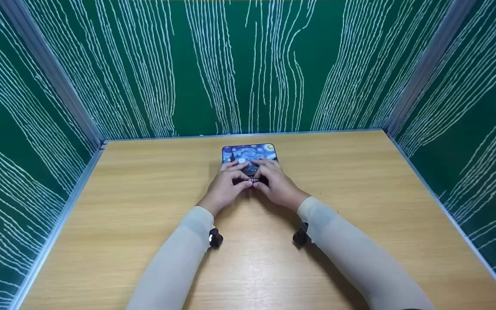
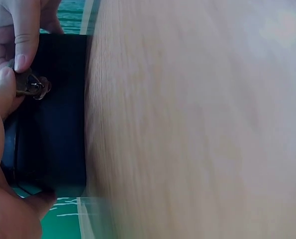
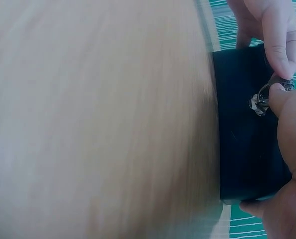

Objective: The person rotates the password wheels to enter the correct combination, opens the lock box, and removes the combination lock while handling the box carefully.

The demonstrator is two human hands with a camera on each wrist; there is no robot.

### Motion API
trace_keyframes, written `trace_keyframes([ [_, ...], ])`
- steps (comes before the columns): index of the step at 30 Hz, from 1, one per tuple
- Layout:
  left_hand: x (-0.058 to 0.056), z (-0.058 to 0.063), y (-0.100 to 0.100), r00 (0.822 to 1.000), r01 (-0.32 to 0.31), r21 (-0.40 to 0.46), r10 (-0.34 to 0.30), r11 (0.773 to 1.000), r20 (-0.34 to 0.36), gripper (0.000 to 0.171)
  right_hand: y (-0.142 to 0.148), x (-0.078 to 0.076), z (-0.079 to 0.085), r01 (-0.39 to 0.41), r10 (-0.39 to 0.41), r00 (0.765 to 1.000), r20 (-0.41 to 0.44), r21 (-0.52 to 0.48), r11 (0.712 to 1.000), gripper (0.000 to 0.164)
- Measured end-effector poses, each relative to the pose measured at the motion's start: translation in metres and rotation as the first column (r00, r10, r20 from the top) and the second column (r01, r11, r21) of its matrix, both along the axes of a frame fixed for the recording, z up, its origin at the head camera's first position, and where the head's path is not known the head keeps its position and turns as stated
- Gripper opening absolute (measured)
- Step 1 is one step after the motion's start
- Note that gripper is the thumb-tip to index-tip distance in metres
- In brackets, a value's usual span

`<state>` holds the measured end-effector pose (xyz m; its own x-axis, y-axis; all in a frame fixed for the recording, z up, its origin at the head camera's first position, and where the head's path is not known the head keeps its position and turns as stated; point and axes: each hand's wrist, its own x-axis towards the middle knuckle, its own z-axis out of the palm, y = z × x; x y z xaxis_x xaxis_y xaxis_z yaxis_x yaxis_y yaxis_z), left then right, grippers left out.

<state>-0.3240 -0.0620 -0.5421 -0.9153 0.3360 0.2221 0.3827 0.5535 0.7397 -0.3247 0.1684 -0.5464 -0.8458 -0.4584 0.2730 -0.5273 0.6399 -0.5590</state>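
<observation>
Two hands are working a small metal lock on the front of a tin box

Your left hand (image 1: 226, 185) is clamping thumb and finger on the small metal lock (image 2: 24, 85) while other fingers are resting on the lid. The dark-sided box (image 1: 250, 151) is sitting near the table's (image 1: 144, 193) far edge, about midway between its far left and far right corners, with its lid apparently lying closed. A metal loop (image 2: 43, 88) is standing out from the box's front wall, and the lock is hanging at it. Your right hand (image 1: 276, 184) is pinching the same lock from the other side, its outer fingers spreading over the lid.

You are, it seems, handling the fastening; whether it is opening or closing, I cannot tell. The next move is probably calling for steady fingertips at the loop, with the box staying square to you.

The lid is showing a swirling blue-and-yellow night-sky painting. Pale marks near its front edge are possibly lettering, too small for reading; no brand is showing legibly.
</observation>
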Motion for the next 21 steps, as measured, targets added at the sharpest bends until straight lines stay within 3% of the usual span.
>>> trace_keyframes([
  [21, -0.0017, -0.0013, -0.0011, 1.0, 0.011, -0.017, -0.012, 1.0, -0.019, 0.019, -0.0003, 0.0012, 0.0022, 0.012, -0.012, 0.999, 0.031, 0.005, 1.0, 0.011],
])
